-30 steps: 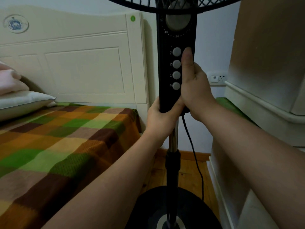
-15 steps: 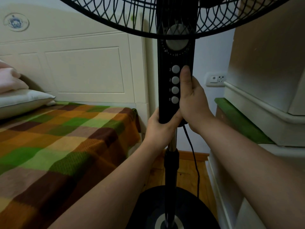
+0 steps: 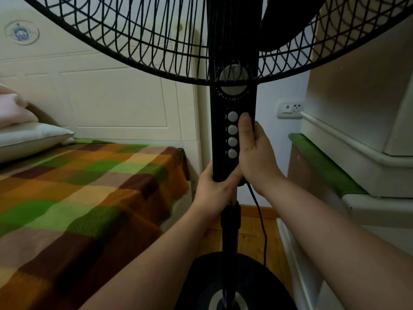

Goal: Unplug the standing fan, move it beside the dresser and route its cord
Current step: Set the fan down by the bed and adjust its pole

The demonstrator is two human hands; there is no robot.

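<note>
On the black standing fan [image 3: 230, 222], the control column [image 3: 218, 108] reads 3, 2, 1, 0 beside four round grey buttons [image 3: 232, 129], with 40 and 30 legible under one grey dial [image 3: 233, 80]. Your left hand [image 3: 215, 191] cups the column's lower end, fingers curled behind. Your right hand [image 3: 257, 162] wraps its right edge, thumb straight up beside the buttons. The fan stands between the checked-blanket bed [image 3: 89, 186], left, and the white cabinet [image 3: 357, 166], right. One black cord [image 3: 260, 218] hangs right of the pole.

The control column [image 3: 232, 135] and grille [image 3: 156, 41] have slid down the chrome pole [image 3: 233, 195], with both hands, left hand [image 3: 214, 189] and right hand [image 3: 257, 153], lower too.
</note>
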